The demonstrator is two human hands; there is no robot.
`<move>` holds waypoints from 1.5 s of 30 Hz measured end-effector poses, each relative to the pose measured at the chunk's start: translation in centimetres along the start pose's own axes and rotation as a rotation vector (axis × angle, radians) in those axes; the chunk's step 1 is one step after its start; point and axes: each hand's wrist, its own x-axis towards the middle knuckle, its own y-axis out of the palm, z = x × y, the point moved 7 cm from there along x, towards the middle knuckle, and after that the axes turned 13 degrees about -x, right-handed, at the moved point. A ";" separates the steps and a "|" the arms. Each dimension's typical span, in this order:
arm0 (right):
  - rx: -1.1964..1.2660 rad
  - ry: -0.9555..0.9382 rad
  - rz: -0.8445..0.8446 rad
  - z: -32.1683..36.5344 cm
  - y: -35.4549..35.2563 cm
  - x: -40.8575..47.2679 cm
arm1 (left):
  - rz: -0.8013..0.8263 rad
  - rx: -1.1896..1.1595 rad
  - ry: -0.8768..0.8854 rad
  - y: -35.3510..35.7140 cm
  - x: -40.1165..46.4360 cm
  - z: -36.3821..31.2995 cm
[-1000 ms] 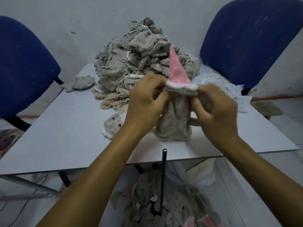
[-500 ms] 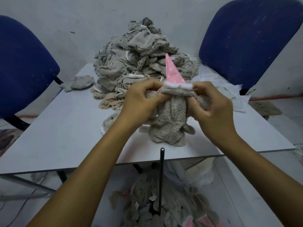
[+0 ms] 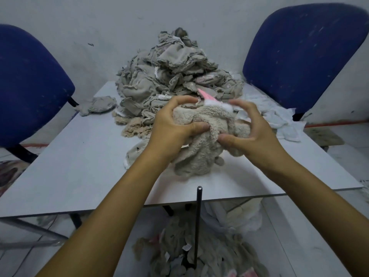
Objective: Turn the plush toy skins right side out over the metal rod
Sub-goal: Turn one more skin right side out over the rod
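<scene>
Both hands clench the plush skin: left hand and right hand bunch its nubbly beige fleece, pink felt cone poking out behind. It hangs just above the tabletop, beyond the upright metal rod, which stands nearer than both grips. Frayed pile behind.

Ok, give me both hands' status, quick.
Left hand: closed, gripping the plush toy skin.
Right hand: closed, gripping the same plush toy skin from the other side.
</scene>
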 end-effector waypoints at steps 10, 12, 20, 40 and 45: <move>0.138 0.165 -0.115 -2.1 1.3 -0.5 | 0.176 0.192 -0.255 0.1 -0.5 3.9; 0.175 0.141 -0.145 -1.8 1.1 -0.3 | 0.047 0.148 -0.175 -0.5 -0.2 3.3; 0.265 0.264 0.148 -3.6 3.6 -1.1 | -0.004 -0.194 -0.315 -0.5 -0.1 4.2; 0.329 0.150 -0.001 -2.6 2.2 -1.0 | 0.225 -0.391 -0.731 0.7 -2.4 6.4; 0.320 0.222 0.152 -2.8 3.0 -1.0 | 0.041 -0.408 -0.523 -0.2 -1.0 6.3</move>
